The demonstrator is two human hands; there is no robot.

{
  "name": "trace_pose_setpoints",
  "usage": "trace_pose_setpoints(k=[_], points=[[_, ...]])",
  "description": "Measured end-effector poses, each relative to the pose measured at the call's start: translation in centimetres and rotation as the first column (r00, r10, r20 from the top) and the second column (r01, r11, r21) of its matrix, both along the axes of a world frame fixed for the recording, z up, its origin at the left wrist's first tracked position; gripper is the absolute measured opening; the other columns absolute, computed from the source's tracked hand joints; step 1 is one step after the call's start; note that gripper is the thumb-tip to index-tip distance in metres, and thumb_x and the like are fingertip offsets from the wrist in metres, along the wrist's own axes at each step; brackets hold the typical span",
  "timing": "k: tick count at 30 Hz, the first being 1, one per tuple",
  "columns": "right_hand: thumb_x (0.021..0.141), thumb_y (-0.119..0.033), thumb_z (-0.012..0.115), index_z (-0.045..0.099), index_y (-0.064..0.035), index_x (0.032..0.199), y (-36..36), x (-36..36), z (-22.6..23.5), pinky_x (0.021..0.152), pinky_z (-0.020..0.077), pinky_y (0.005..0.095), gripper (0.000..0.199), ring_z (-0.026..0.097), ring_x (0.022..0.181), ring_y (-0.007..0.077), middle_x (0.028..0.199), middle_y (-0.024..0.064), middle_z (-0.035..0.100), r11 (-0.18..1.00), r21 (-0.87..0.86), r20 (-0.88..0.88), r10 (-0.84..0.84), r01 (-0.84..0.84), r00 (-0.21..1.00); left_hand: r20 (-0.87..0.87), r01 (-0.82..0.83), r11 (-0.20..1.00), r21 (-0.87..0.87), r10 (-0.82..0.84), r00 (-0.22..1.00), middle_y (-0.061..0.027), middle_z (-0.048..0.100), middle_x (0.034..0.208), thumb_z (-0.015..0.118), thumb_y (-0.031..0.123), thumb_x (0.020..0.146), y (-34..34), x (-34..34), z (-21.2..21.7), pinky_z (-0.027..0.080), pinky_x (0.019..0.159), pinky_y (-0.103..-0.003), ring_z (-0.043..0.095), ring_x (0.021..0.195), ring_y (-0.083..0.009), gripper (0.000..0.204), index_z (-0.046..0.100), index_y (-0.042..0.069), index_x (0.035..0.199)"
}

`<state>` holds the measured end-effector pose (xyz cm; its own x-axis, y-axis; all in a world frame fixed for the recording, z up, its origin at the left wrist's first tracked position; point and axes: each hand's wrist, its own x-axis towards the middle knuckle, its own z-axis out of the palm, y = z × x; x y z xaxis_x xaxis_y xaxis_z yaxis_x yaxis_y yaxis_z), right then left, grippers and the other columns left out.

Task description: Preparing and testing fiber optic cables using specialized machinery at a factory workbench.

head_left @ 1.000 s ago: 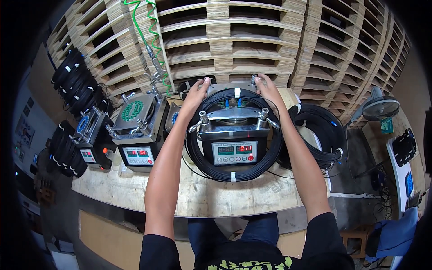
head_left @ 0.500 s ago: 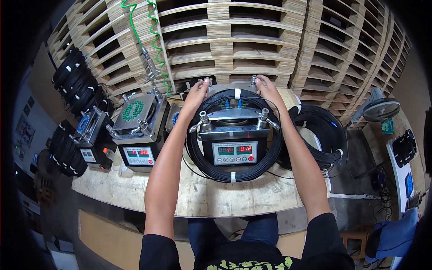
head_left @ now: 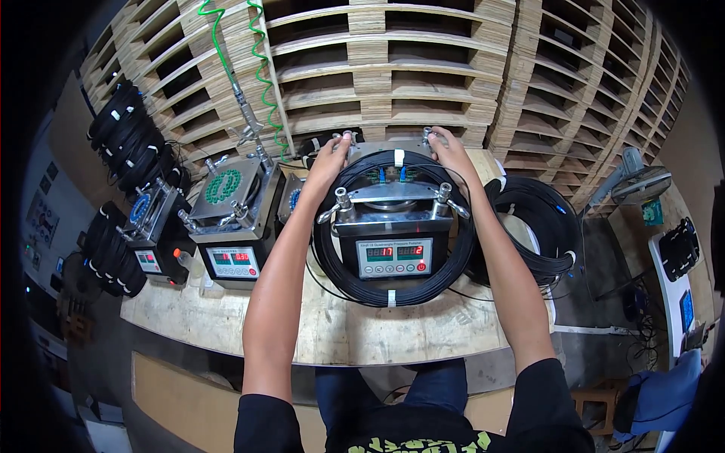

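Cable coil, black with white ties, lies flat as a ring around the grey machine on the wooden bench, straight ahead of us. In the head view our left hand and right hand grip its far arc, equally near. The machine's clamped fixture holds blue connectors. Another coil lies just right.

Black short-sleeve tee w/ yellow-green print, blue jeans, forearms bare, no gloves
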<state>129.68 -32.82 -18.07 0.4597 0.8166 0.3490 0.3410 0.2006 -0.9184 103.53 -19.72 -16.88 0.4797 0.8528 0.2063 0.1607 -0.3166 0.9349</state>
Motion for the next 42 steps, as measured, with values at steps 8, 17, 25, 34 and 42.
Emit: trace_pose_setpoints(k=[8,17,25,34,42], points=[[0.098,-0.033,0.063,0.056,-0.0033,0.133,0.5,1.3,-0.8,0.063,0.0476,0.0275,0.047,0.057,0.067,0.0109,0.081,0.0043,0.063,0.998,0.055,0.053,0.028,-0.031,0.998,-0.026,-0.001,1.0,0.024,0.002,1.0,-0.0087,0.064,0.093,0.06,0.059,0.094,-0.3,0.3,0.3,0.046,0.076,-0.026,0.054,0.075,-0.0118,0.078,0.052,-0.005,0.138],[0.098,-0.023,0.061,0.055,-0.0022,0.133,-0.1,0.4,-0.4,0.06,0.0447,0.0259,0.042,0.055,0.066,0.0099,0.078,0.0036,0.061,0.996,0.06,-0.005,0.06,-0.059,0.998,-0.054,-0.024,0.999,0.042,0.026,0.998,-0.014,0.067,0.101,0.066,0.05,0.092,-0.3,0.1,-0.1,0.047,0.082,-0.031,0.059,0.085,-0.0165,0.073,0.051,-0.004,0.139],[0.098,-0.025,0.062,0.055,-0.0034,0.134,0.0,0.5,-0.6,0.06,0.0455,0.0266,0.042,0.055,0.066,0.0103,0.078,0.0043,0.061,0.997,0.048,-0.027,0.059,-0.058,0.998,-0.001,-0.04,0.998,0.043,0.04,0.999,-0.0127,0.068,0.095,0.063,0.048,0.094,-0.3,-0.2,-0.3,0.05,0.078,-0.031,0.062,0.08,-0.0164,0.066,0.056,-0.003,0.134],[0.103,-0.036,0.051,0.058,-0.0055,0.134,-1.9,0.3,-0.6,0.069,0.0486,0.0292,0.043,0.057,0.072,0.0136,0.089,0.006,0.064,0.998,0.067,0.04,0.008,-0.01,0.999,0.02,-0.17,0.971,0.169,0.169,0.985,-0.0146,0.069,0.087,0.046,0.053,0.102,-4.3,-1.2,2.3,0.05,0.072,-0.033,0.063,0.07,-0.0185,0.065,0.065,-0.006,0.118],[0.107,-0.041,0.038,0.056,-0.0018,0.135,-5.7,-1.8,0.9,0.076,0.046,0.029,0.051,0.053,0.077,0.0156,0.093,0.0092,0.063,0.99,0.056,0.228,-0.137,0.127,0.964,-0.054,-0.207,0.941,0.266,0.228,0.972,-0.0247,0.068,0.085,0.039,0.06,0.102,-6.3,-2.5,2.7,0.048,0.078,-0.043,0.064,0.077,-0.0359,0.071,0.067,-0.004,0.114]])
